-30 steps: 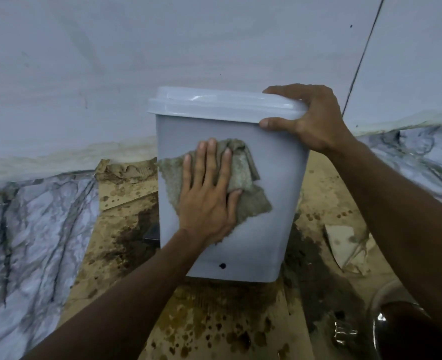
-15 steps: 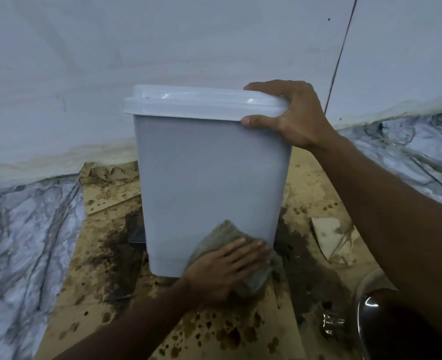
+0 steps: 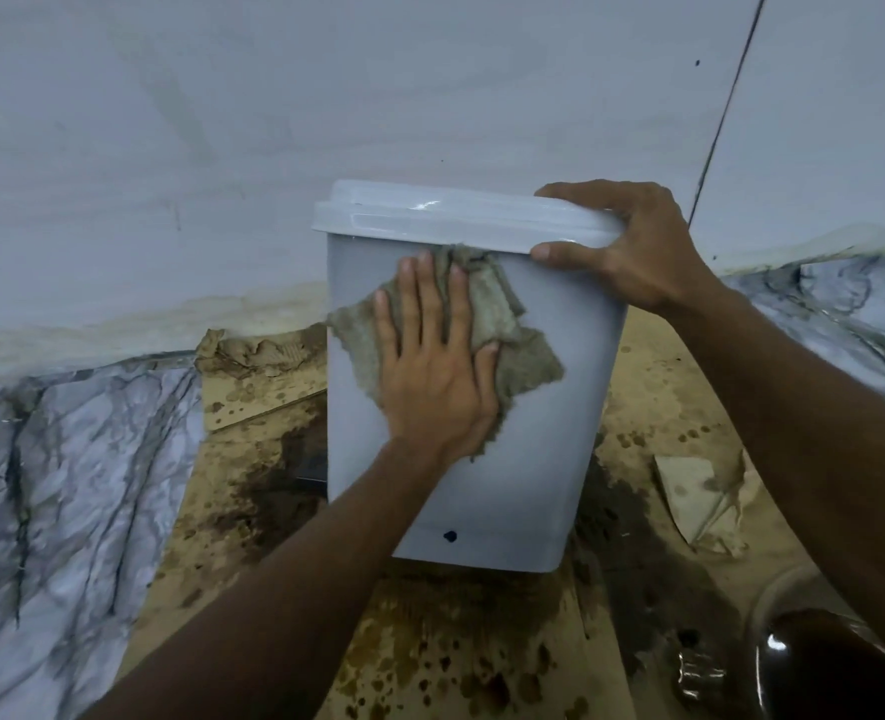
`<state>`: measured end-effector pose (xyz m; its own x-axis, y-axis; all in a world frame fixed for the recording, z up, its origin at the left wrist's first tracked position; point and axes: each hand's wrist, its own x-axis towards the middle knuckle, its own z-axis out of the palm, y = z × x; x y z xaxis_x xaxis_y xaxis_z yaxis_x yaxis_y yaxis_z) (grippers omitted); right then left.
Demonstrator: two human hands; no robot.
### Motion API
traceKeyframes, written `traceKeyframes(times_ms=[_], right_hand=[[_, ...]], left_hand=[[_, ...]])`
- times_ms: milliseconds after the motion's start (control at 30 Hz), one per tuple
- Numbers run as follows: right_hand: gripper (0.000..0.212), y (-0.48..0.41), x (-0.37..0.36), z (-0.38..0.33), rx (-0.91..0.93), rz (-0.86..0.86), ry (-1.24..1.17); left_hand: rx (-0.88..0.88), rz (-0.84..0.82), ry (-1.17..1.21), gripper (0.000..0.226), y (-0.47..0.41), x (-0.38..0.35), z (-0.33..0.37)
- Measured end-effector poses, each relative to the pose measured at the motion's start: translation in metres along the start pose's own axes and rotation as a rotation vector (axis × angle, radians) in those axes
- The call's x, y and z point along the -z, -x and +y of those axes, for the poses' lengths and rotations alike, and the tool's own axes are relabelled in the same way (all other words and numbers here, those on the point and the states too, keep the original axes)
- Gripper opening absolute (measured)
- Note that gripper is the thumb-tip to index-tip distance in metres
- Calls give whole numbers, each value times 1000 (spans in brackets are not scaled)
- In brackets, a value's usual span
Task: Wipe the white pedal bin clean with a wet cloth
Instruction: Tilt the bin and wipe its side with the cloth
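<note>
The white pedal bin (image 3: pixel 544 459) stands upright on wet, stained cardboard, its lid (image 3: pixel 445 215) closed. A small dark spot marks the facing wall near the bottom. My left hand (image 3: pixel 430 366) lies flat with straight fingers on a grey-green wet cloth (image 3: pixel 523 350), pressing it against the upper part of the facing wall, just below the lid. My right hand (image 3: pixel 632 246) grips the lid's right corner, fingers over the top and thumb on the front edge.
Stained cardboard (image 3: pixel 430 657) covers the floor under the bin. Marbled grey floor (image 3: pixel 56 485) lies on the left and far right. A white wall (image 3: pixel 326 96) rises close behind. A torn cardboard scrap (image 3: pixel 700 496) lies to the right, and a glass bowl of dark liquid (image 3: pixel 835 662) sits at bottom right.
My left hand has slid the cloth from the bin's bottom edge back up to just under the lid. My right hand has kept its grip on the lid corner.
</note>
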<state>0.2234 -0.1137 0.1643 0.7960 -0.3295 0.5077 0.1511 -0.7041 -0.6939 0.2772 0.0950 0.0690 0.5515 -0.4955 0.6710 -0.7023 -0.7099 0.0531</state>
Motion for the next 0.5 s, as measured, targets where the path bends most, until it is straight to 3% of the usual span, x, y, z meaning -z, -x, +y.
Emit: traceKeyframes(times_ms=[167, 267, 333, 500], right_hand=[[54, 2, 2, 2, 68, -1, -6], [55, -1, 0, 3, 49, -8, -31], [51, -2, -1, 2, 3, -16, -58], [45, -3, -2, -3, -27, -23, -66]], left_hand=[[-407, 8, 12, 64, -2, -5, 10], [-523, 49, -7, 57, -7, -3, -20], [-446, 66, -11, 57, -10, -1, -42], [20, 106, 10, 63, -5, 3, -60]])
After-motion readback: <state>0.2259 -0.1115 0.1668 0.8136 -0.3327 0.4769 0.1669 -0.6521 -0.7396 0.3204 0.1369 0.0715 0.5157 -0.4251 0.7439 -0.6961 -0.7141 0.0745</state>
